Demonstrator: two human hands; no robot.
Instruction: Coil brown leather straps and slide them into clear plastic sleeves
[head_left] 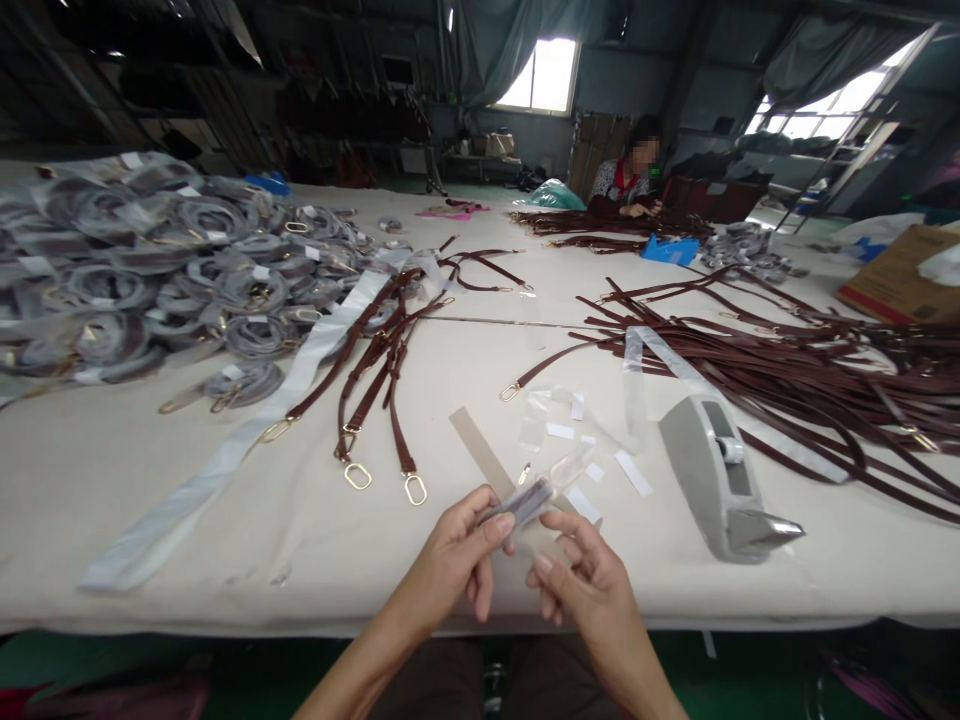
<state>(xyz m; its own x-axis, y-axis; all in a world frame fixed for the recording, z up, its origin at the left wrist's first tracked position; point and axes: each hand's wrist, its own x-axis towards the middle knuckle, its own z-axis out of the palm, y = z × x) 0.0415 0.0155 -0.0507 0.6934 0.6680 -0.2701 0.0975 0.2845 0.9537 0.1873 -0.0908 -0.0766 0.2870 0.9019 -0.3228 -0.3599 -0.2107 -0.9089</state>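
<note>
Close to the table's front edge, my left hand (465, 545) pinches a strap coiled in a clear plastic sleeve (529, 498), thumb on top. The bundle is blurred, and a clear plastic end sticks out at its upper right. My right hand (589, 570) is beside the bundle's lower right side, fingers curled and apart. Whether its fingertips touch the plastic cannot be told. Beyond my hands lie a flat beige strip (478, 445), a small gold clasp (525, 472) and several white paper slips (634, 473).
A grey tape dispenser (694, 470) stands at right, before a heap of brown straps (795, 380). More brown straps with gold clasps (397, 400) lie left of centre, by a long plastic strip (247, 450). Wrapped coils (187, 250) pile up far left. Another person (626, 185) sits across the table.
</note>
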